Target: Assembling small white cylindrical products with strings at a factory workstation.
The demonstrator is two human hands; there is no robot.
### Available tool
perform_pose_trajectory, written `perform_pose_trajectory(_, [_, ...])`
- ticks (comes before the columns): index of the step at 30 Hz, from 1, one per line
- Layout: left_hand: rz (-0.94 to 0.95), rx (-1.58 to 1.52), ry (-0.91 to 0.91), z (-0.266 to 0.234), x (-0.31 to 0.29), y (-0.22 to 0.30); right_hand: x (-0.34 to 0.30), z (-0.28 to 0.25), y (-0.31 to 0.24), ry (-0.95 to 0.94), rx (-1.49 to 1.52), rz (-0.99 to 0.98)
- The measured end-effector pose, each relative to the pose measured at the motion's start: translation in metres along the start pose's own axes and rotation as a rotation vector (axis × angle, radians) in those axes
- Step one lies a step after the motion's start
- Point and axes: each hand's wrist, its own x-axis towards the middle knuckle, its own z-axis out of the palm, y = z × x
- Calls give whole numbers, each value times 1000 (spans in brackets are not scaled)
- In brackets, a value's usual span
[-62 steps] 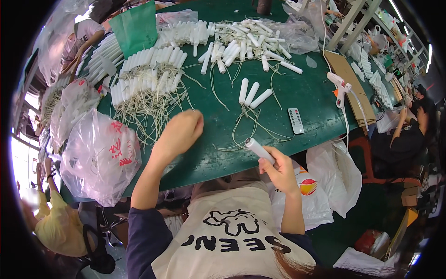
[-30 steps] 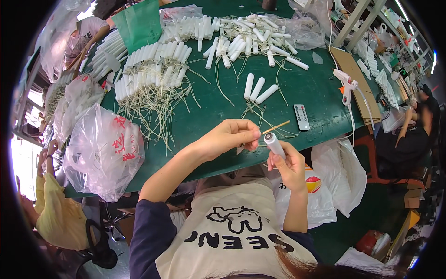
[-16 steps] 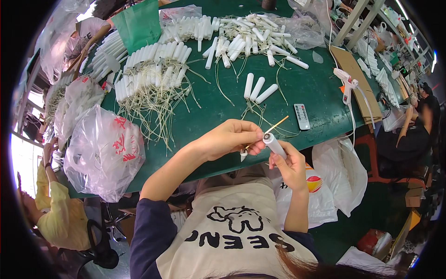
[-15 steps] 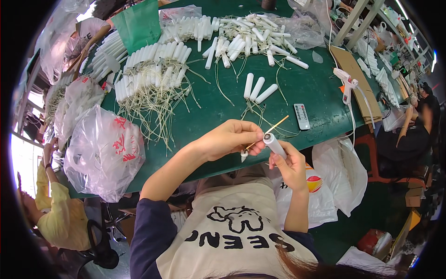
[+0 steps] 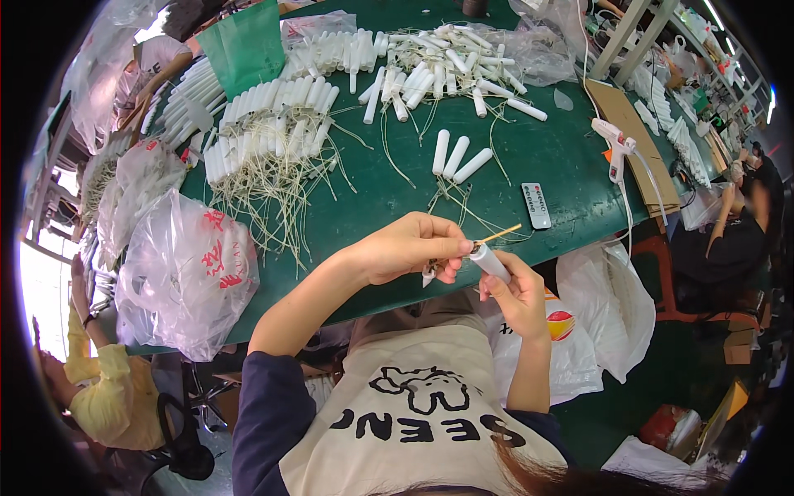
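Left hand (image 5: 413, 248): fingertips pinched on a thin stick (image 5: 504, 233); right hand (image 5: 517, 291): fingers closed round a white tube (image 5: 491, 264), which tilts up-left over the near edge of the green table (image 5: 579, 186); stick lies across the tube's upper end, contact not discernible; small pale piece (image 5: 428, 278) shows below the left fingers, kind unclear; beyond the hands, three tubes (image 5: 454, 157) fan out, near a remote (image 5: 536, 206); glue gun (image 5: 614, 147) farther right.

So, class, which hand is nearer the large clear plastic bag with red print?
Left. The left hand is right of the bag; the right hand, holding a white tube, is farther right.
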Motion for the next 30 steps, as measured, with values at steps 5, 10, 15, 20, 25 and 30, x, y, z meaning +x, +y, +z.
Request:
perform_pose_trajectory(5, [-96, 115, -78, -3, -1, 9, 0, 0, -2, -20, -36, 5])
perform_pose_trajectory(10, [-40, 218, -188, 3, -7, 19, 1, 1, -7, -102, -82, 27])
perform_pose_trajectory(15, [-9, 266, -318, -1, -7, 20, 1, 0, -4, -156, -63, 17])
perform_pose_trajectory(20, [-1, 358, -270, 2, -13, 13, 8, -9, -5, -216, -175, -68])
perform_pose_trajectory(25, [-34, 283, -212, 1, -20, 5, 52, -45, 0, 547, -648, -208])
perform_pose_trajectory(30, [-82, 305, -188, -2, -24, 4, 86, -79, 39, 671, -1234, 35])
